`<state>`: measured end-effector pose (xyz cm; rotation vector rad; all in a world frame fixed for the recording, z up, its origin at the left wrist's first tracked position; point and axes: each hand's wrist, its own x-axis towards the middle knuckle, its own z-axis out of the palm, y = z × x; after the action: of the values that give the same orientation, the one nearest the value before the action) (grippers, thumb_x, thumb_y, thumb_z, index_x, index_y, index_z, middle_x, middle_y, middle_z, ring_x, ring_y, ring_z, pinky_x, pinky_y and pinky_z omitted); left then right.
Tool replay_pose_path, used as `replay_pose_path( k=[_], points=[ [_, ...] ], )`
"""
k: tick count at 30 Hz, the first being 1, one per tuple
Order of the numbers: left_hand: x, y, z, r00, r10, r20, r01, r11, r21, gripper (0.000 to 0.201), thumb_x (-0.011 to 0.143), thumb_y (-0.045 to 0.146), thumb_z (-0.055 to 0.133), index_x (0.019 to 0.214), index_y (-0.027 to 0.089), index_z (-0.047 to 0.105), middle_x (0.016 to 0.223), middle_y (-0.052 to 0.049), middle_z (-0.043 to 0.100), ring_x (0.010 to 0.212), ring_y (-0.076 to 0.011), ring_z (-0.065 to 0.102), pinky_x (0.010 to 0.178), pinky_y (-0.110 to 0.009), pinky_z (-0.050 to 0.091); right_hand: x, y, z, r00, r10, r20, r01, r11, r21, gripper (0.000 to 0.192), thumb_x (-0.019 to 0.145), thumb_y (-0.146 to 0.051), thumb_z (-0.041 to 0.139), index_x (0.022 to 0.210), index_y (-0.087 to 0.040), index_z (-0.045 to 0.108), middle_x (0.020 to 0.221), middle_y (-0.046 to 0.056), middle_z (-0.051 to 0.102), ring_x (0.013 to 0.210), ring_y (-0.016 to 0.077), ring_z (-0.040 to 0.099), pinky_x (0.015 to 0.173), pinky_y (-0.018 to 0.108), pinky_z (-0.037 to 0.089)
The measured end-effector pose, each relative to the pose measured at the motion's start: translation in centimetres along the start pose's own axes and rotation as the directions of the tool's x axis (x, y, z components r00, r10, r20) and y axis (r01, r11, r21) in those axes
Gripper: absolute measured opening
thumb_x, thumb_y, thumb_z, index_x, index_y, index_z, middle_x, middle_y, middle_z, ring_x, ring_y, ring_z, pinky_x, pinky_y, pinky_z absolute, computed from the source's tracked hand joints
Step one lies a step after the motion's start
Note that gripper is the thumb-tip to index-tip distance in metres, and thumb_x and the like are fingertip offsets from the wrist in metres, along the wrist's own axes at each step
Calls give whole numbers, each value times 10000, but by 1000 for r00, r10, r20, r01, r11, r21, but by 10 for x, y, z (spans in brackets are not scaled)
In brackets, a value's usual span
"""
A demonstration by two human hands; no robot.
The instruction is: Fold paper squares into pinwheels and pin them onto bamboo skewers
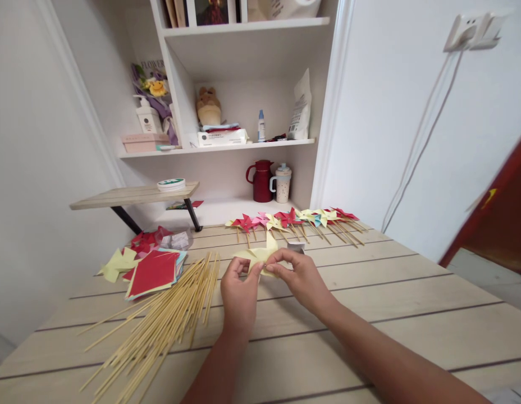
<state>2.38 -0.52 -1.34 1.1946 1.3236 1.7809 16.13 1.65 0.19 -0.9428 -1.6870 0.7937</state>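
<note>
Over the middle of the table, a pale yellow paper pinwheel point(268, 244) is held up between my two hands. My left hand point(240, 286) grips it from the left, thumb at the front near the centre and fingers behind the paper. At the pinwheel's centre, the thumb and forefinger of my right hand point(300, 275) are pinched together. A tiny dark spot shows at those fingertips, too small to name. Just behind the right hand lies a small grey item point(296, 247), partly covered. Thin wooden sticks point(172, 320) lie in a loose pile left of my hands.
Finished pinwheels on sticks point(288, 217) line the table's back edge. Square paper sheets point(154, 272) are stacked at left, beside a yellow pinwheel point(118, 264) and a clear plastic container point(176, 238). A small raised wooden stand point(136, 194), red jug point(263, 182) and cup point(282, 184) stand behind.
</note>
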Motion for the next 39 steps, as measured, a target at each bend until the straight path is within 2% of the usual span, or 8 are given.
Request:
replay_pose_path(
  k=[2,11,17,27,31,35,37,39],
  points=[
    [0,-1,1,1000,-18,1,18,999,-38,165,700,291,751,703,199,615,734,-21,694,731,-179,631,668,-259,461,0,1,0,1000,3,-1,-3,1000,1,142,814,-331,647,723,-223,648,749,4,696,743,191,611,716,293,461],
    [4,-9,-2,999,-10,51,9,1000,18,162,737,332,729,788,178,733,785,-41,729,782,-203,652,727,-286,477,-1,0,0,1000,10,9,-10,1000,2,139,823,-321,646,728,-220,646,755,-1,691,746,182,611,720,285,458],
    [4,-12,-2,998,-26,61,30,997,-65,196,726,339,746,833,174,746,834,-54,741,832,-216,667,778,-305,490,-2,-2,0,1000,26,-10,-26,1000,7,136,807,-333,668,738,-217,651,783,7,702,781,194,632,750,300,468],
    [3,-11,0,997,-71,43,76,989,-128,213,696,348,775,787,161,733,799,-60,740,772,-196,654,740,-298,495,-4,-2,2,997,-2,-73,5,999,37,123,810,-321,681,752,-214,664,796,20,711,792,200,645,754,313,485],
    [3,-13,0,997,-57,42,63,988,-143,222,701,358,773,786,159,725,787,-58,729,762,-189,646,724,-293,495,-3,-1,4,993,-29,-111,37,996,79,148,792,-325,711,775,-217,612,806,12,665,799,197,631,747,309,482],
    [3,-14,0,998,-27,59,35,988,-153,207,723,345,761,810,162,722,803,-55,722,773,-184,639,729,-291,493,-4,0,5,986,11,-164,17,986,165,273,758,-319,752,872,-238,518,815,-24,614,747,168,621,689,278,466],
    [3,-14,1,998,-21,56,30,987,-156,194,724,336,760,801,163,720,793,-51,716,770,-181,635,728,-287,491,-4,0,6,987,45,-153,-16,982,187,339,762,-309,752,1001,-250,519,748,-48,611,716,168,622,701,286,464],
    [2,-13,1,998,-20,51,28,986,-164,177,720,324,760,782,164,715,776,-43,708,759,-175,626,724,-282,486,-4,1,7,988,69,-140,-39,977,209,514,764,-293,754,1207,-263,495,696,-65,616,729,180,633,762,314,471]
  ],
)
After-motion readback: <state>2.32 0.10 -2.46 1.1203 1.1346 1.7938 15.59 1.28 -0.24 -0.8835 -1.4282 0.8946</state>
